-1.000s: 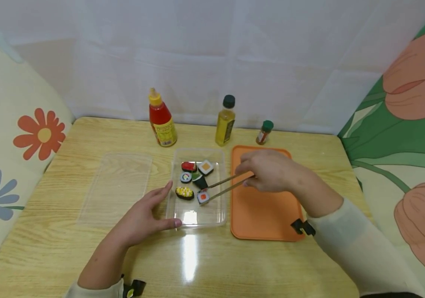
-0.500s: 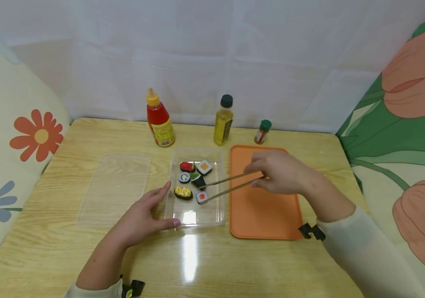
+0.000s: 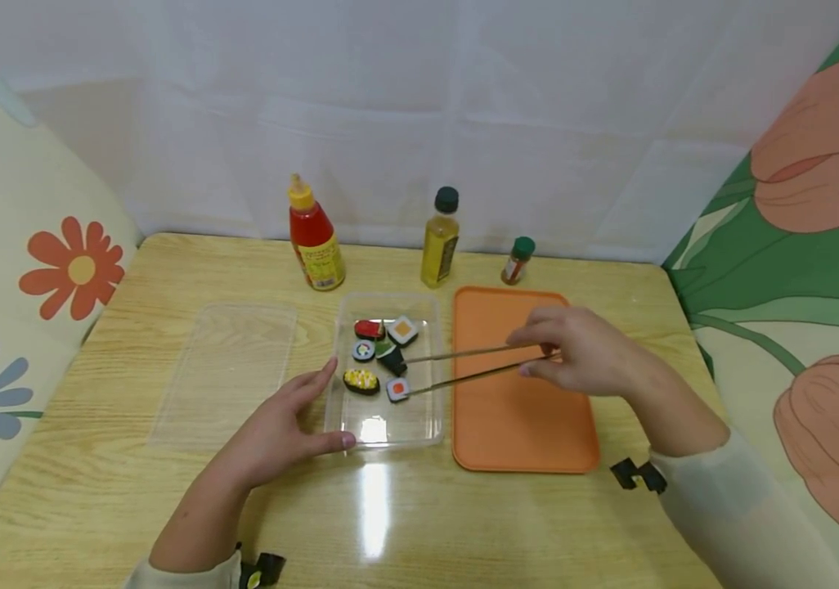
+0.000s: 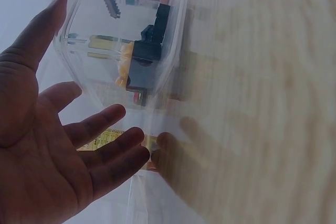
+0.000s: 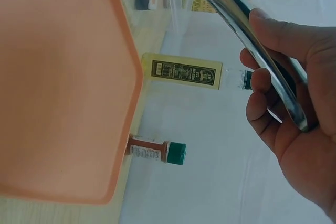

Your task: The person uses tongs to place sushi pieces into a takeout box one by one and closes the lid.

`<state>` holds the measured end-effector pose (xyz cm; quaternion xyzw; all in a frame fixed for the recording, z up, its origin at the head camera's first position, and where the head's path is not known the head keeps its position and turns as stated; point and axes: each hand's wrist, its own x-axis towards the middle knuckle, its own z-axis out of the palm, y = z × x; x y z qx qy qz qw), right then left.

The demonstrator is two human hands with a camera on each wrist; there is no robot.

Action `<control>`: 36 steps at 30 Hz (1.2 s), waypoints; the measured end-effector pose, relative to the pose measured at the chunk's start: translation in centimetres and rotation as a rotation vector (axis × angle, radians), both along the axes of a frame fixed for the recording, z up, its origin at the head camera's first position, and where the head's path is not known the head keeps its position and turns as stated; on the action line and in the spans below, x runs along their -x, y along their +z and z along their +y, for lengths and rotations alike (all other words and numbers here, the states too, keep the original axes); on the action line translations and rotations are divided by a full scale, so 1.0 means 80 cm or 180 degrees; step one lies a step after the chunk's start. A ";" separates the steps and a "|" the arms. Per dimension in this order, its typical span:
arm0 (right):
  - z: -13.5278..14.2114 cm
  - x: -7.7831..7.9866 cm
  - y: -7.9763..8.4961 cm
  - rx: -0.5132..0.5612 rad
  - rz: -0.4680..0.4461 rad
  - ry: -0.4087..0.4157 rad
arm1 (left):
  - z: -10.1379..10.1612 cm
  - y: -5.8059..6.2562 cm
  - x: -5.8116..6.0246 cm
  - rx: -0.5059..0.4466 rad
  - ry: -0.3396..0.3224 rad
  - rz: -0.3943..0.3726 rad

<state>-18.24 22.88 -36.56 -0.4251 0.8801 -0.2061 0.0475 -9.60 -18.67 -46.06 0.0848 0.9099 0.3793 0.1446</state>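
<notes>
My right hand [image 3: 570, 348] grips metal tongs [image 5: 247, 35] near their joined end. In the head view their two arms [image 3: 474, 378] spread apart over the orange tray and reach into a clear plastic box [image 3: 434, 425]. The lower tip is at a small sushi roll [image 3: 397, 389] with an orange-red centre; the upper tip is by a dark cone-shaped hand roll [image 3: 392, 357]. My left hand [image 3: 283, 433] spreads thumb and fingers against the box's left side and near corner. Also inside are corn-topped sushi [image 3: 361, 381], a red-topped piece [image 3: 370, 329], a round roll [image 3: 364, 350] and a square roll [image 3: 402, 330].
An orange tray [image 3: 522, 433] lies right of the box. A clear lid [image 3: 224, 376] lies flat on the left. Behind stand a red sauce bottle [image 3: 316, 245], an oil bottle [image 3: 440, 241] and a green-capped spice jar [image 3: 518, 260]. A white cloth [image 3: 390, 106] hangs behind the table.
My right hand has drawn back to the right with the tongs, whose arms now stand wider apart. The small roll stays in the box. My left hand has stayed at the box.
</notes>
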 end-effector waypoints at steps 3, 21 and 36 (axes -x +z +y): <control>0.007 -0.003 -0.004 0.0136 0.0037 0.0002 | 0.000 -0.002 0.001 -0.0004 0.0008 -0.0018; 0.051 -0.021 -0.042 0.0769 0.0335 -0.0326 | -0.001 -0.004 0.003 0.0028 0.0000 -0.0009; 0.082 -0.058 -0.073 0.1215 0.0588 -0.0807 | -0.001 -0.002 0.001 0.0048 -0.0012 0.0007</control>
